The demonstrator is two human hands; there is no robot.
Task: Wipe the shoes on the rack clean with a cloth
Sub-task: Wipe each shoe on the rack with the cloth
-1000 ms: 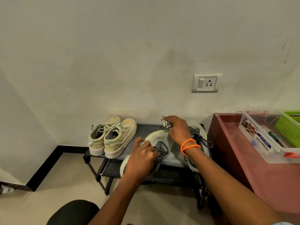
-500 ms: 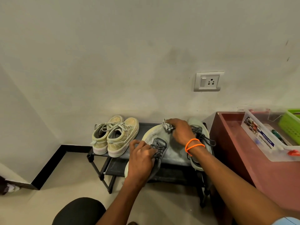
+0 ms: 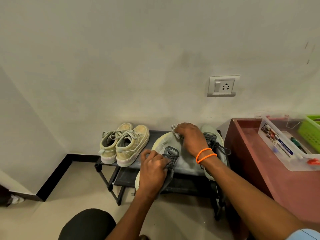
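Setting: a low black shoe rack [image 3: 121, 177] stands against a pale wall, a maroon table [image 3: 277, 179] just beside it on the right; a wall socket [image 3: 222, 86] sits above.

Shoe in hand: a grey running shoe [image 3: 166, 144] with dark laces lies tilted on the top shelf, its toe toward the wall and its heel hanging past the front edge — a placing that likely turns the toe and side up for cleaning.

Left hand: the left hand [image 3: 153, 172] is closed around the shoe's laced midsection, fingers curled over the laces, wrist low and forearm reaching up from below; the grip appears meant to steady the shoe against the rubbing.

Right hand: the right hand [image 3: 189, 137], orange bands at the wrist, is arched palm-down over the toe, fingers bunched tight on a checked cloth [image 3: 175, 131]; the cloth touches the toe cap, only a crumpled corner showing.

Mate: the second grey shoe [image 3: 215, 146] lies just right of the working hand, partly hidden by the forearm.

Other pair: two beige sneakers [image 3: 124, 144] sit side by side at the shelf's left end, apart from the hands.

Progress: wiping looks under way on one shoe — whether the others are clean cannot be told.
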